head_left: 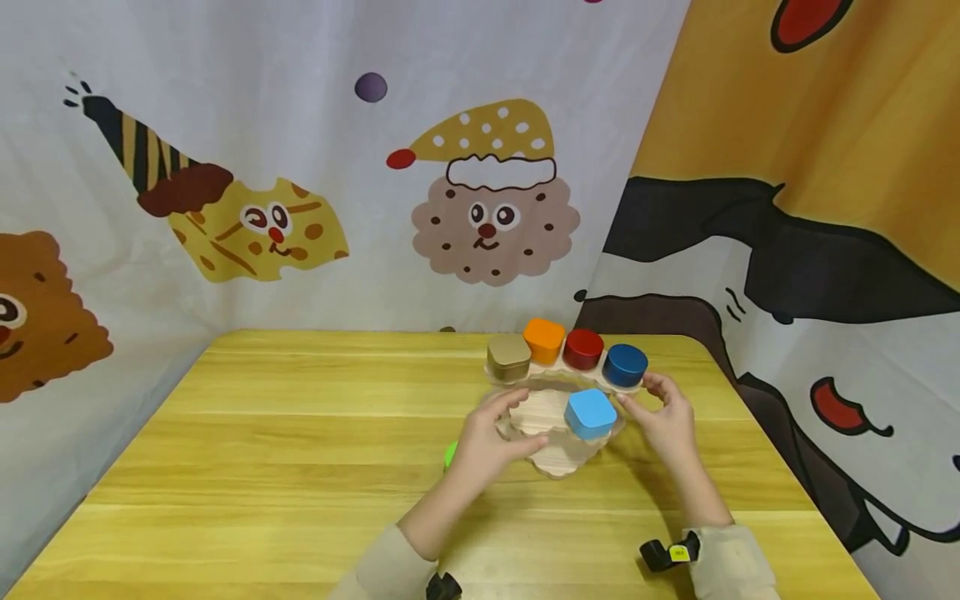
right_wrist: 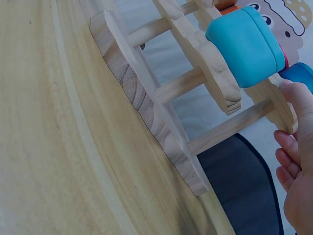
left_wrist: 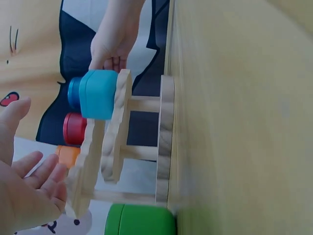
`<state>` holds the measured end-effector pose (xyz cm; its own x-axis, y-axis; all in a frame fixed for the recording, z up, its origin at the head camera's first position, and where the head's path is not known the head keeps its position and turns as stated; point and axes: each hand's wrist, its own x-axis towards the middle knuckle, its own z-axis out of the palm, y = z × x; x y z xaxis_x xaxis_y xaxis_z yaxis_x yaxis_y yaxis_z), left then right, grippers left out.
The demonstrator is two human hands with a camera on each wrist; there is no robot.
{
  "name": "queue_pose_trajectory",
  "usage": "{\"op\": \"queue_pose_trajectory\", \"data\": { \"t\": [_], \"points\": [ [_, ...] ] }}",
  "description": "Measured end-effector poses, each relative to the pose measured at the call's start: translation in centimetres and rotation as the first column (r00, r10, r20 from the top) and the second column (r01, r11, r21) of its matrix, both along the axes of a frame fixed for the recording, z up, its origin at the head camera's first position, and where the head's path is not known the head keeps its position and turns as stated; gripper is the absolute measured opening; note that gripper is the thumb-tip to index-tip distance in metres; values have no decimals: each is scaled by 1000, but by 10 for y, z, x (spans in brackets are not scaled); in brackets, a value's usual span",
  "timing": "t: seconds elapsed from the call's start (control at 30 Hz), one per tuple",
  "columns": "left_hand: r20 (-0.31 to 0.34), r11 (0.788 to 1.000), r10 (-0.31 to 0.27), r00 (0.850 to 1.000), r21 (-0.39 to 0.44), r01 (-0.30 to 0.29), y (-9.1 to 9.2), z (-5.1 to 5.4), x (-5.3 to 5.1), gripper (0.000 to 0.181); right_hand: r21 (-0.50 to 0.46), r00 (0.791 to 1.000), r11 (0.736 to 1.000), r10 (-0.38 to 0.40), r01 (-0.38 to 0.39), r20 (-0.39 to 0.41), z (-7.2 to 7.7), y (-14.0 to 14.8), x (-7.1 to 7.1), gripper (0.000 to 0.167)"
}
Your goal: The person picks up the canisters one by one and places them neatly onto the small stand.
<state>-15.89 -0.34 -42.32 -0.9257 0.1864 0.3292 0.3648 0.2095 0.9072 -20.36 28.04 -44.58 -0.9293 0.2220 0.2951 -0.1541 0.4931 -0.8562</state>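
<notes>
A tiered wooden stand (head_left: 555, 461) has wavy-edged boards joined by round pegs (right_wrist: 181, 84). My right hand (head_left: 670, 425) pinches the right end of its top board (right_wrist: 281, 110), thumb above and fingers below. At the stand's left side, my left hand (head_left: 487, 437) is spread with thumb and fingers apart, holding nothing. A light blue rounded block (head_left: 591, 414) sits on the right part of the middle board (left_wrist: 115, 139). Along the top board stand a tan block (head_left: 508, 358), an orange block (head_left: 543, 341), a red block (head_left: 583, 349) and a dark blue block (head_left: 626, 365).
A green block (left_wrist: 142, 219) rests on the wooden table (head_left: 247, 450) left of the stand, mostly hidden by my left hand in the head view. A cartoon-printed curtain (head_left: 300, 50) hangs behind the table and along its right side.
</notes>
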Motion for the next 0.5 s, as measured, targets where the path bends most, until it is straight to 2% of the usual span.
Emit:
{"op": "queue_pose_trajectory", "data": {
  "t": [0.2,0.5],
  "points": [
    [-24,999,-9,1000,-54,8,-21,-6,1,65,-1,1000,1000,4,-4,0,0,0,0,55],
    [-7,992,-81,997,-97,79,-53,-21,0,65,5,1000,1000,4,-4,0,-1,1,0,55]
  ]
}}
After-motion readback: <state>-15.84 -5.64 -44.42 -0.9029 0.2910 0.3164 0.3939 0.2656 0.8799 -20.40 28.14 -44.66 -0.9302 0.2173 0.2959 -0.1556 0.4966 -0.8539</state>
